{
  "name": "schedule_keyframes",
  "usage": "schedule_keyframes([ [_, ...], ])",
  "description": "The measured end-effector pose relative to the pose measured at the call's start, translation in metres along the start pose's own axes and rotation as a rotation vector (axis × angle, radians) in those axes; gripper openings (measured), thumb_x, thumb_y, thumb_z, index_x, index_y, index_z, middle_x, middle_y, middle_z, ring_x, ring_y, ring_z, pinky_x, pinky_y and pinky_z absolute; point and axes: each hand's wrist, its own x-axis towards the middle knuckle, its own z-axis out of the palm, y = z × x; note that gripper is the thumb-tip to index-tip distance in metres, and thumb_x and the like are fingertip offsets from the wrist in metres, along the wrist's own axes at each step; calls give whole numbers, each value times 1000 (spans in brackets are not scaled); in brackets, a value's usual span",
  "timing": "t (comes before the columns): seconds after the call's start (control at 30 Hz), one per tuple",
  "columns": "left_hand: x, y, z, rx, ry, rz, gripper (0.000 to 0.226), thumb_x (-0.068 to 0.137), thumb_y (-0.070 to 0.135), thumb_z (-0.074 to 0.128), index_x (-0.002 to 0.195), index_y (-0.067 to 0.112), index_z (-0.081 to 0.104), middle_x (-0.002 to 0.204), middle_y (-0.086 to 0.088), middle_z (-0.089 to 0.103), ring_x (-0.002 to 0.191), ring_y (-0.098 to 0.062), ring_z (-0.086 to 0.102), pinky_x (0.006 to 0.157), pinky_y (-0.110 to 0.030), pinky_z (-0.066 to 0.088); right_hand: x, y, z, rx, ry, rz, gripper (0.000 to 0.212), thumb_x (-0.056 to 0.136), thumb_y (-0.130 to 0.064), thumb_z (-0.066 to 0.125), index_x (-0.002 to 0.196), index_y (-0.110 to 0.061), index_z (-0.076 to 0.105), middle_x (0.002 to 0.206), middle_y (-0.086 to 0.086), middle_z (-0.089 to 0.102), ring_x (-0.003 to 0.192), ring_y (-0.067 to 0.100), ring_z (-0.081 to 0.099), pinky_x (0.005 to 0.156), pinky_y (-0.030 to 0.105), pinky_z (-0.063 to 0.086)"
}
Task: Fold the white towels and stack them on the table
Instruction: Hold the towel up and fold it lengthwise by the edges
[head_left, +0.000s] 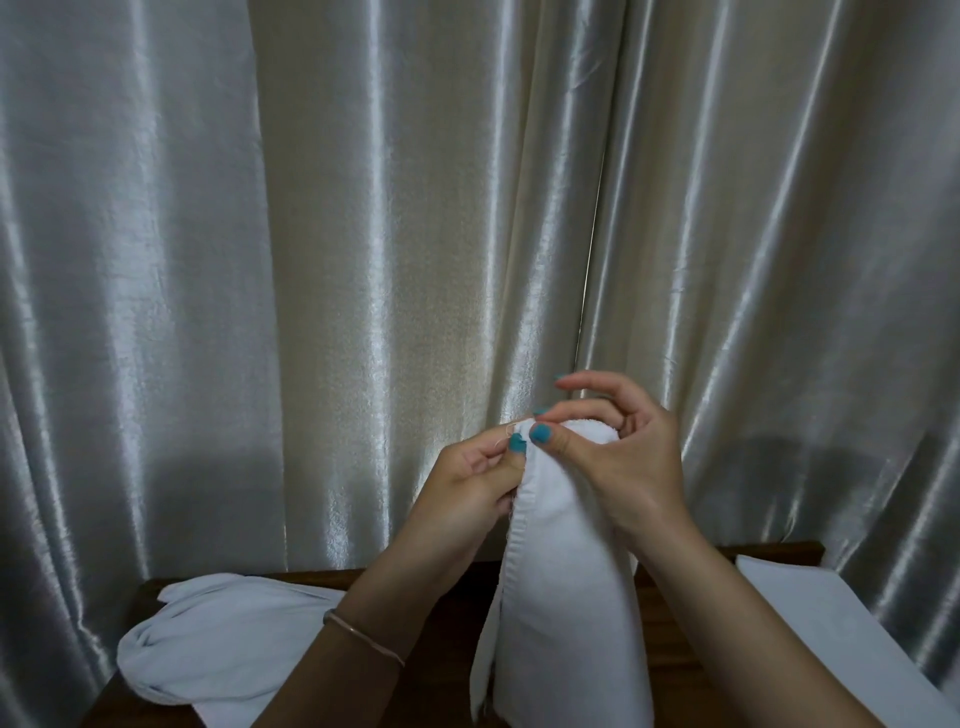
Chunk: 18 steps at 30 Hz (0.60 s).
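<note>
Held towel: a white towel (563, 561) hangs lengthwise in the air above the worktop (447, 613), doubled over so its top bend sits at the hands and its two loose ends drop out of view at the bottom edge.
Left hand: the left hand (475, 478) pinches the towel's hemmed left edge near the top, thumb and forefinger pressed together on the fabric, other fingers curled behind it.
Right hand: the right hand (618, 447) grips the top bend of the same towel, thumb on the near face and forefinger over the fold; its remaining fingers are lifted and spread loosely above the cloth.
Hands together: the two thumbs lie just beside each other at the towel's upper left corner.
Loose thread: a thin thread (506, 431) sticks out by the left fingertips.
Unfolded heap: a crumpled pile of white towels (218, 639) lies on the left part of the dark wooden worktop, partly behind the left forearm.
Folded towel: a flat white towel (826, 618) lies on the right side, reaching the worktop's far edge.
Bracelet: a thin band (363, 636) circles the left wrist.
Backdrop: shiny pale curtains (363, 208) hang behind the worktop.
</note>
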Motion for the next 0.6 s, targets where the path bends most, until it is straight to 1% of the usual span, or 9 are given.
schedule_keyframes([
  [0.1, 2, 4, -2, -54, -26, -44, 36, 88, 16, 56, 121, 2, 63, 118, -20, 67, 109, -28, 65, 90, -33, 53, 0, 5, -1, -25, -4, -25, 42, 65, -3, 84, 87, -34, 67, 74, -3, 75, 81, 7, 70, 89, 22, 50],
  [0.17, 2, 7, -3, -25, -8, -47, 39, 86, 27, 62, 114, 1, 67, 107, -21, 70, 98, -27, 67, 82, -32, 54, 0, 8, 0, -48, -2, -27, 40, 65, -7, 85, 87, -34, 67, 73, -6, 74, 80, 3, 69, 86, 13, 46],
  [0.2, 2, 7, -5, 41, 2, -34, 40, 86, 32, 64, 111, 2, 69, 100, -19, 71, 93, -25, 67, 79, -32, 53, -1, 10, 0, -58, 2, -31, 39, 65, -9, 86, 88, -32, 66, 72, -7, 74, 79, 2, 69, 86, 12, 45],
  [0.27, 3, 6, -6, 179, 12, 0, 40, 86, 37, 61, 105, 4, 71, 87, -14, 71, 83, -23, 65, 75, -33, 49, -2, 14, 2, -72, 10, -51, 38, 64, -11, 86, 89, -31, 64, 72, -9, 74, 77, 0, 68, 84, 12, 45],
  [0.3, 4, 6, -7, 217, 21, 5, 38, 87, 35, 58, 104, 3, 71, 85, -14, 70, 81, -24, 64, 75, -35, 46, -2, 16, 2, -83, 16, -64, 38, 64, -11, 86, 89, -31, 64, 72, -11, 73, 74, -1, 66, 80, 12, 45],
  [0.37, 5, 6, -10, 249, 35, -5, 33, 92, 29, 54, 102, 3, 71, 88, -16, 71, 83, -25, 65, 80, -38, 47, -2, 19, 3, -126, 37, -76, 38, 62, -14, 87, 87, -33, 65, 71, -13, 66, 65, -2, 58, 66, 11, 42],
  [0.47, 8, 9, -16, 255, 51, -61, 27, 95, 17, 51, 100, 0, 71, 93, -17, 72, 88, -26, 68, 83, -34, 52, -2, 22, 3, -139, 32, -9, 33, 55, -25, 90, 78, -31, 68, 67, -14, 53, 52, 0, 43, 50, 10, 34],
  [0.53, 10, 9, -22, 251, 45, -92, 28, 96, 16, 49, 95, 0, 72, 88, -13, 73, 83, -21, 70, 77, -27, 56, -1, 24, 4, -136, -23, 46, 27, 53, -30, 90, 70, -30, 69, 61, -15, 53, 50, -1, 43, 48, 11, 35],
  [0.6, 10, 10, -22, 294, 54, -85, 32, 98, 20, 47, 82, 8, 72, 70, -2, 72, 66, -10, 69, 62, -17, 54, 0, 27, 4, -152, -58, 58, 24, 55, -25, 90, 66, -29, 69, 58, -14, 54, 52, -1, 46, 49, 11, 36],
])
